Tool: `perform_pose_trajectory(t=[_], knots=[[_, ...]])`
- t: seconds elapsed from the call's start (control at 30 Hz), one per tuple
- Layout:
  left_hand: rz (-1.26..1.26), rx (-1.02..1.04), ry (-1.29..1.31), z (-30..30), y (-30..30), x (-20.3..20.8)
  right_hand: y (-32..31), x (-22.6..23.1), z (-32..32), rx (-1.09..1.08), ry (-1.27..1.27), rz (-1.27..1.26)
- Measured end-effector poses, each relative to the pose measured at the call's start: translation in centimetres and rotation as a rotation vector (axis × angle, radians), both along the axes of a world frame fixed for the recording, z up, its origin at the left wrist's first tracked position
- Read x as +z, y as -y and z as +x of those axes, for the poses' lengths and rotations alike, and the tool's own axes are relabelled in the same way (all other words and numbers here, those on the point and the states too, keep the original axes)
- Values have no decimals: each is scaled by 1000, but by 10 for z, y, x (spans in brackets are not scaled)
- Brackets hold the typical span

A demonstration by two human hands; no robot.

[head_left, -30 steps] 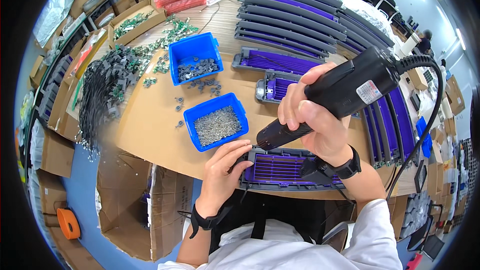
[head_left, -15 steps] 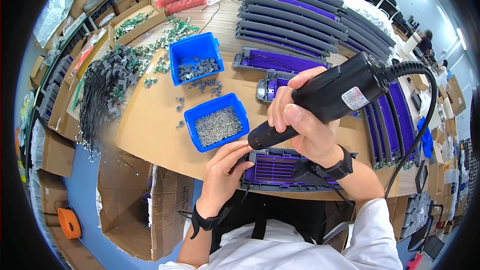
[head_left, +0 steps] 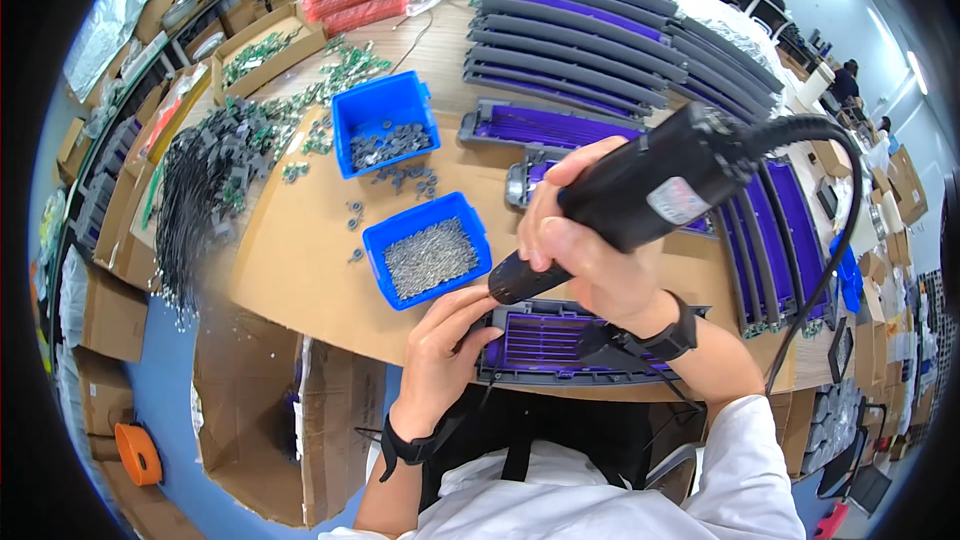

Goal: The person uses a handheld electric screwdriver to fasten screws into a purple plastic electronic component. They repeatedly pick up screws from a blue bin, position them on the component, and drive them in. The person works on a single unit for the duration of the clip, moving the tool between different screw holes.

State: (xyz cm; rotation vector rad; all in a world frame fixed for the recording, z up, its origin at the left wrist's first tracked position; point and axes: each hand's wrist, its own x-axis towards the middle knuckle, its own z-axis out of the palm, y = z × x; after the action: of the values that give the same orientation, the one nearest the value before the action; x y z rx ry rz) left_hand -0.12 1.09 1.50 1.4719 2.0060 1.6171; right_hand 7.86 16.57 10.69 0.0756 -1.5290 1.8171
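clock set on the slatted purple-and-grey panel (head_left: 540, 342) at the table's near edge, 12 pointing away from the wearer. panel lies slats up, long side across the body. right hand (head_left: 610, 268) above it, toward 1, fingers closed round a fat black power driver (head_left: 640, 195); driver tilted, nose aimed to 8, down at the panel's 9-to-10 o'clock end. its cord (head_left: 853, 205) leaves the back end, arcs out past 2 and drops to 3. left hand (head_left: 440, 348) at 9, fingers stretched out together, tips at the driver's nose, thumb apart from them on the panel's end; cannot tell whether the fingertips pinch anything, nor whether the bit meets the panel, nose and fingers cover the spot. blue bin of small silvery screws (head_left: 432, 258) near, at 10; second blue bin (head_left: 372, 105) farther out, at 11, holding small dark grey parts (head_left: 398, 143), more of these loose just outside it. brown cardboard sheet (head_left: 285, 260) under both bins. heap of black cables (head_left: 195, 200) well off at 10. long grey-and-purple panels (head_left: 575, 45) in rows at 12, more standing at 2.
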Motion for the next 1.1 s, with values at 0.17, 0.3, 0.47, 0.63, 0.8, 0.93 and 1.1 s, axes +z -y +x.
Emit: perform_pose_trajectory(t=[0.17, 0.3, 0.47, 0.63, 0.8, 0.93, 1.1], knots=[[-23, 13, -3, 1, 3, 1, 2, 3, -4, -41, 32, 80], [-44, 6, -11, 3, 0, 5, 2, 3, -1, -48, 54, 41], [-75, 16, 65, 4, 2, 2, 7, 13, 1, -117, 59, 92], [-76, 40, 30, 3, 7, -2, 12, 15, -1, -160, 29, 116], [-40, 25, 23, 4, -1, 1, 11, 15, 3, -119, 77, 43], [-106, 52, 53, 4, 4, -5, 12, 12, 1, -119, 66, 50], [-107, 73, 40, 2, 3, -12, 9, 3, -9, -159, -13, 72]])
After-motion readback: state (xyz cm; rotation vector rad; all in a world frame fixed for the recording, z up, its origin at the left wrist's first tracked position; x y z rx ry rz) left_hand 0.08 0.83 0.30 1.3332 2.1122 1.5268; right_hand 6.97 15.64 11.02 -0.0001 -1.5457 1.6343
